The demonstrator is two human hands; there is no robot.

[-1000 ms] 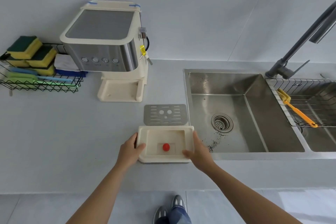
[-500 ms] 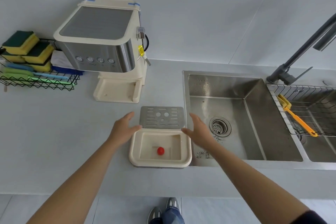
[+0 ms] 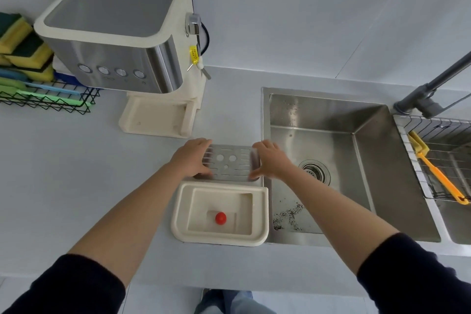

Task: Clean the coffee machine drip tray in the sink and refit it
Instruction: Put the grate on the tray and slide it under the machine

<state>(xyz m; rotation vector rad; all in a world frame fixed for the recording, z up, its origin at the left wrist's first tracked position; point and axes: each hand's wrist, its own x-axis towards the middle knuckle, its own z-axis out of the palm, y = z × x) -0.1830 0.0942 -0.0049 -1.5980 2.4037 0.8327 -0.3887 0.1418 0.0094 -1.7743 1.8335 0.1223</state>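
Observation:
The cream drip tray (image 3: 178,214) sits on the counter by the sink's left rim, with a red float (image 3: 220,218) in its well. Just behind it lies the metal grate (image 3: 229,163), flat on the counter. My left hand (image 3: 191,158) grips the grate's left end and my right hand (image 3: 272,160) grips its right end, fingers curled over the edges. The coffee machine (image 3: 114,33) stands at the back left, and its base slot (image 3: 155,120) has nothing in it. The steel sink (image 3: 331,122) is to the right.
Dark coffee grounds (image 3: 288,214) speckle the sink's near left floor. A grey faucet (image 3: 428,89) rises at the right. A wire rack (image 3: 433,130) over the second basin holds an orange brush (image 3: 438,176). A black wire basket (image 3: 46,102) of sponges stands far left.
Both hands let go of the drip tray, left it on the counter, and moved forward onto the metal grate's two ends. The camera moved closer to the counter.

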